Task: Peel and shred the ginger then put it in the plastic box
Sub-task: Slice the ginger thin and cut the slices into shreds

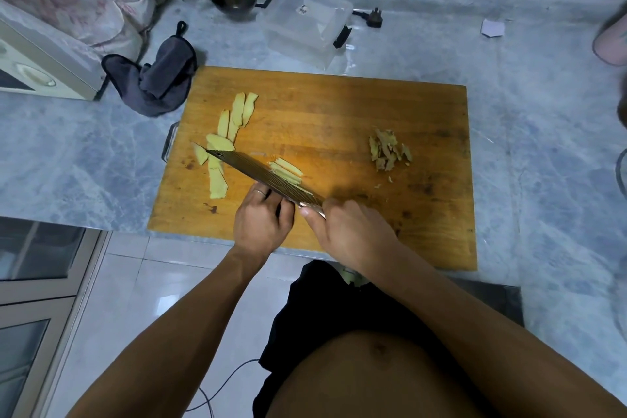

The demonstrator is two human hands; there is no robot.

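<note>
Pale yellow peeled ginger slices lie in a row on the left part of the wooden cutting board. My right hand grips the handle of a ridged knife whose blade slants across the slices. Thin cut strips of ginger lie just beyond the blade. My left hand, fingers curled, rests against the near side of the blade; what is under its fingertips is hidden. A pile of brownish ginger peel sits on the board's right half. The clear plastic box stands behind the board.
A dark grey cloth lies left of the board beside a cream appliance. A ladle and a black plug lie near the wall. The marble counter extends to the right. A pink object sits at the right edge.
</note>
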